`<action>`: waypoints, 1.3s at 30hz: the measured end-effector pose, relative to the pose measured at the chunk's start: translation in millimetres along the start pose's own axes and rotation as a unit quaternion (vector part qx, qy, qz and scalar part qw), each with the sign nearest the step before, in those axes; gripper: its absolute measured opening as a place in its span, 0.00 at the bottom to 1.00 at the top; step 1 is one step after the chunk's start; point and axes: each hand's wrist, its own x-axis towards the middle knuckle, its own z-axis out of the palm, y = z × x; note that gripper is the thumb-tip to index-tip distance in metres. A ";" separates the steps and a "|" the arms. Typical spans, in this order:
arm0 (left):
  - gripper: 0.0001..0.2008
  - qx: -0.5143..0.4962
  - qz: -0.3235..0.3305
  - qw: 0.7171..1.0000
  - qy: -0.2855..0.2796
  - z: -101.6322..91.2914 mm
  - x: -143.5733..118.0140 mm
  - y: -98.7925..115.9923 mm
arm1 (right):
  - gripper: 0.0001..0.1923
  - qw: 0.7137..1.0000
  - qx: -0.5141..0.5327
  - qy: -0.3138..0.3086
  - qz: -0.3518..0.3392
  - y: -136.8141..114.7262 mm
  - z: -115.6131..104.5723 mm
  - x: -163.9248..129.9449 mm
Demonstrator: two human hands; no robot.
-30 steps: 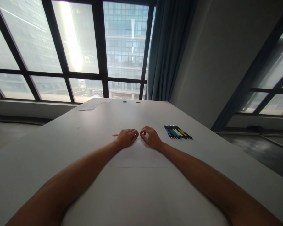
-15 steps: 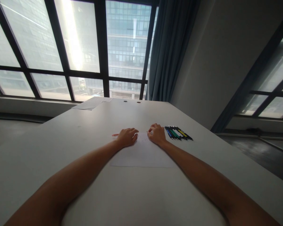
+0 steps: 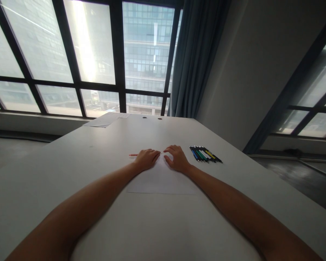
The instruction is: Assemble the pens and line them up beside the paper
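Observation:
My left hand is closed on a slim orange-red pen. One end of the pen sticks out left of the hand, and a thin pale tip shows just past the fingertips; the rest is hidden. To the right, my right hand is open, its thumb and forefinger apart close to that tip, with nothing visible between them. Beneath both hands lies a white sheet of paper on the table. The hands cover its far part, and any marks there cannot be made out.
Right of my right hand, several pens with black, blue, green, white and yellow parts lie in a row. More papers rest at the table's far left. The white table has two round dark holes by its far edge, near a curtain.
My right hand has opened its pinch and shifted slightly left toward the pen tip. The thumb of my left hand has drawn in against its fingers.

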 end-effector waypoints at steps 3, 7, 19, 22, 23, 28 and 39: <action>0.16 0.006 -0.003 1.000 -0.019 -3.0 0.0 1.2 | 0.07 0.997 0.048 -0.014 -0.055 -8.1 1.3 0.4; 0.17 0.014 -0.001 1.000 -0.028 -6.0 0.2 2.2 | 0.07 0.996 0.074 -0.002 -0.041 -4.9 4.3 1.5; 0.15 0.026 -0.020 0.999 -0.003 -2.8 0.2 -0.1 | 0.03 0.998 0.052 -0.005 0.027 -2.6 0.9 3.0; 0.15 0.034 -0.035 0.999 -0.001 -3.9 0.1 1.2 | 0.03 0.997 0.030 -0.012 0.072 -2.8 0.4 3.9; 0.15 0.037 -0.042 0.998 0.000 -4.2 0.1 1.8 | 0.03 0.996 0.018 -0.004 0.089 -1.4 0.3 4.0; 0.16 0.048 -0.076 0.996 0.000 -3.9 0.8 1.8 | 0.03 0.992 -0.029 0.015 0.124 10.3 -1.0 3.6; 0.16 0.044 -0.164 0.985 0.018 -3.5 1.3 -3.7 | 0.02 0.984 -0.124 -0.038 0.122 7.5 -1.4 1.5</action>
